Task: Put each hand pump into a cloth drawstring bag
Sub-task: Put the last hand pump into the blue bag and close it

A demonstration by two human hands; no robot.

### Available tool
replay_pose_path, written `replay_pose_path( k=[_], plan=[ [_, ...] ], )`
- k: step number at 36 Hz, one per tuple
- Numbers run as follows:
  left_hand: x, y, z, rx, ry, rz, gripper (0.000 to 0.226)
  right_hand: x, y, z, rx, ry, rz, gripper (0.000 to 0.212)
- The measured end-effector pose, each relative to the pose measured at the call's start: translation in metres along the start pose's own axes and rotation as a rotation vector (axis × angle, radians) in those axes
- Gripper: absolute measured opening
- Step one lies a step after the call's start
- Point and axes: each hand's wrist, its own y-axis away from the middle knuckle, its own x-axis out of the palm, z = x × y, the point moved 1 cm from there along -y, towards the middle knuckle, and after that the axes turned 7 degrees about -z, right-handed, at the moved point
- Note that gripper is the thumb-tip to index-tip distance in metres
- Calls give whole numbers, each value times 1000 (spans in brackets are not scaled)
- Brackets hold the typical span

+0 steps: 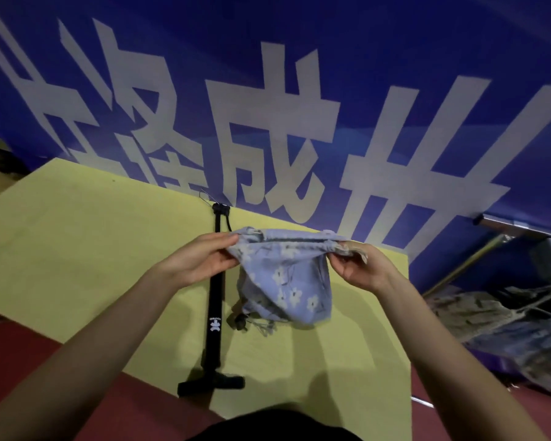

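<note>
A: Start wide. What's behind your bench?

B: Blue banner (299, 74), large white characters, running along the far edge of the bench. Off to your right, a metal bar (522, 226) and some grey patterned cloth (506, 326) heaped lower down, blurred.

A: And the bench itself?

B: Yellow-green top (77, 249), sitting over a dark red surface (19, 351) at your near side.

A: Pump?

B: One black hand pump (215, 300) lying flat on the bench, lengthwise away from you. T-handle at the near end, overhanging the bench edge; hose end at the far end, close to the banner. White logo on the barrel, too small to read. Neither hand touches it.

A: Bag?

B: Lavender drawstring bag (287, 281), white flower print. You hold it up just right of the pump, mouth stretched between your hands, body hanging down. Whether its bottom rests on the bench, can't tell. Cord ends and a dark toggle (240, 323) dangle at its lower left.

A: Hands?

B: Your left hand (204, 259) pinches the left end of the bag's rim, fingers curled on the cloth; it sits over the pump's barrel. Your right hand (360, 265) pinches the right end the same way, thumb and fingers closed on gathered fabric.
</note>
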Motion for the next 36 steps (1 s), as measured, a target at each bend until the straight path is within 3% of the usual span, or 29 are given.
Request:
replay_pose_path(
  k=[3, 5, 11, 15, 18, 21, 24, 28, 32, 36],
  plan=[
    [0, -9, -5, -15, 241, 26, 59, 12, -18, -10, 2, -155, 99, 68],
    [0, -16, -9, -31, 380, 41, 65, 16, -29, -14, 23, -191, 154, 77],
    [2, -28, -21, -82, 553, 138, 74, 35, -50, -18, 91, -77, 128, 65],
    [-12, -43, -25, -119, 664, 111, 71, 39, -66, -28, 135, 188, 74, 28],
    [-22, -55, -32, -189, 566, 98, 49, 27, -82, -42, 179, 471, 56, 21],
    [-23, -63, -42, -220, 337, -14, 20, 10, -97, -51, 243, 551, 71, 20],
    [-33, -78, -46, -225, 186, -121, 26, -1, -122, -51, 190, 644, -128, 18],
    [-59, -102, -33, -262, 43, -279, 21, 4, -159, -45, -61, 1003, -495, 16],
    [-69, -116, -8, -335, -82, -363, 27, 13, -193, -36, -246, 1419, -555, 25],
    [-66, -120, 7, -384, -23, -345, 32, 24, -225, -37, -302, 1521, -578, 33]
  ],
)
